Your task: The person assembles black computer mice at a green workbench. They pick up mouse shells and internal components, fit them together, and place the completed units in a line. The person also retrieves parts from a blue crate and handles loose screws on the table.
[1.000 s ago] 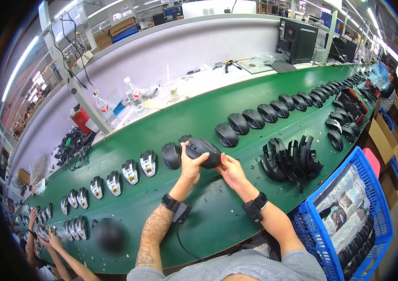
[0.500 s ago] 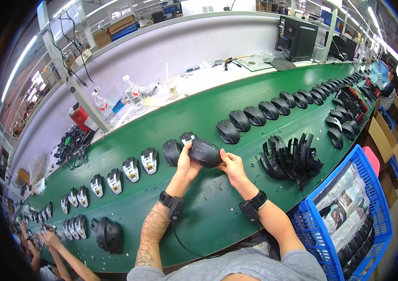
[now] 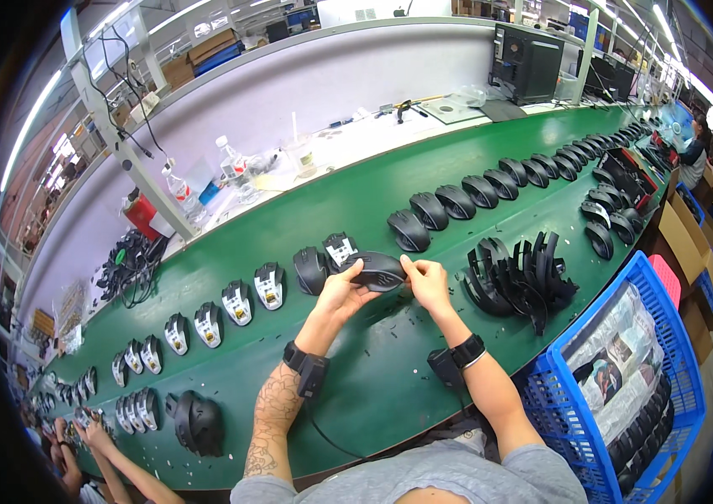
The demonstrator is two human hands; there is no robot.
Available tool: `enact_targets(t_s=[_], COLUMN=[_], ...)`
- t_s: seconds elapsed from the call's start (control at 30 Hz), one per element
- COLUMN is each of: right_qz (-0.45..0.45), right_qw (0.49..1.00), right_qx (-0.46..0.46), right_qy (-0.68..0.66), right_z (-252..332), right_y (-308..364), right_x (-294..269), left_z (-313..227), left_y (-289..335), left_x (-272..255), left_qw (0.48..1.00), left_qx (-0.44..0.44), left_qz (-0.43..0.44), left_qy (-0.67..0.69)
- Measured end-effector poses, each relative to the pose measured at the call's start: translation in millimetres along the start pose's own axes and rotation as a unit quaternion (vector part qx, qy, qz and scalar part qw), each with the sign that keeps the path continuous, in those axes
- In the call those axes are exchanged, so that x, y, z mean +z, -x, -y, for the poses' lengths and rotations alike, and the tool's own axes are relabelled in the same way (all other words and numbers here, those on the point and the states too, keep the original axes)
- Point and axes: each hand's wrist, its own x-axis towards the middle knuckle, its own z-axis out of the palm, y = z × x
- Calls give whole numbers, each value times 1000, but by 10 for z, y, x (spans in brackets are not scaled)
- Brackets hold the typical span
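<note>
Both my hands hold one black computer mouse (image 3: 377, 270) just above the green conveyor belt (image 3: 373, 378). My left hand (image 3: 341, 294) grips its near left end and my right hand (image 3: 425, 284) pinches its right end. Right behind it on the belt lie a mouse base with a white label (image 3: 340, 249) and a finished black mouse (image 3: 310, 270). A heap of black shell parts (image 3: 520, 275) sits to the right of my right hand. Both wrists wear black bands.
A row of open mouse bases (image 3: 205, 315) runs to the left, a row of black mice (image 3: 491, 185) to the far right. A blue crate (image 3: 625, 386) with bagged parts stands at the right. Another person's hands (image 3: 88, 437) work lower left. Bottles (image 3: 184, 193) stand behind the belt.
My hands have shifted slightly on the mouse and turned it a little; it stays in the same place over the belt. The black parts at lower left moved along the belt.
</note>
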Motion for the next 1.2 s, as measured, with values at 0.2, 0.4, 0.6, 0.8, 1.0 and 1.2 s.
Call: enact_targets(t_s=[0.2,0.4,0.6,0.8,1.0,1.2], right_qz=[-240,-213,-191,-203,-107,-150], right_qw=[847,834,875,892,915,919], right_qx=[-197,-64,-43,-162,-334,-335], right_qy=[432,505,444,371,199,143], right_z=[240,193,88,99,286,279], right_y=[222,218,108,146,209,200], right_x=[-302,-495,-500,-446,-246,-268], left_z=[-185,-124,-5,297,455,393], left_y=[-325,-1183,-1172,-859,-931,-584], left_x=[-12,-21,73,308,153,336], left_qw=[987,858,686,597,947,944], left_qx=[79,172,271,443,81,135], left_qz=[-46,-166,-201,-97,195,141], left_qy=[-132,-454,-644,-662,-242,-265])
